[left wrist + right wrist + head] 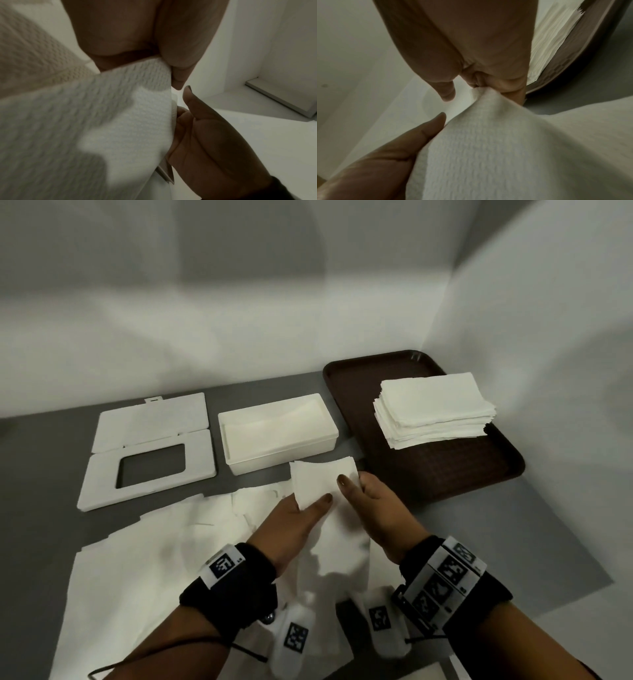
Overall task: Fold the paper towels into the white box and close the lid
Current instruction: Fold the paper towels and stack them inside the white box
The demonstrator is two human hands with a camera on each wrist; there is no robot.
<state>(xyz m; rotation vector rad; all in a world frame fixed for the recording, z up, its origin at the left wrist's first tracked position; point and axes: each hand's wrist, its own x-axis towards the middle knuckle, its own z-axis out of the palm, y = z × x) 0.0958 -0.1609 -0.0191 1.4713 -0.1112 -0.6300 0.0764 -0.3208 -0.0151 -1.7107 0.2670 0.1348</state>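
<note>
Both hands hold one white paper towel (pixel 320 484) up just in front of the open white box (pixel 239 463). My left hand (pixel 315 503) pinches its lower left part, thumb on top. My right hand (pixel 352 484) pinches its right edge. The towel's lower end hangs down between my wrists. In the left wrist view the embossed towel (pixel 120 121) runs under my left hand (pixel 171 75). In the right wrist view the towel (pixel 488 148) is gripped by my right hand (pixel 471 88). The lid (pixel 102 484), its flap folded back, lies flat left of the box.
A brown tray (pixel 479 474) at the right carries a stack of folded paper towels (pixel 431 409), and part of the tray (pixel 573 60) shows in the right wrist view. Several loose towels (pixel 144 559) lie spread over the grey table's near left. White walls stand behind and at the right.
</note>
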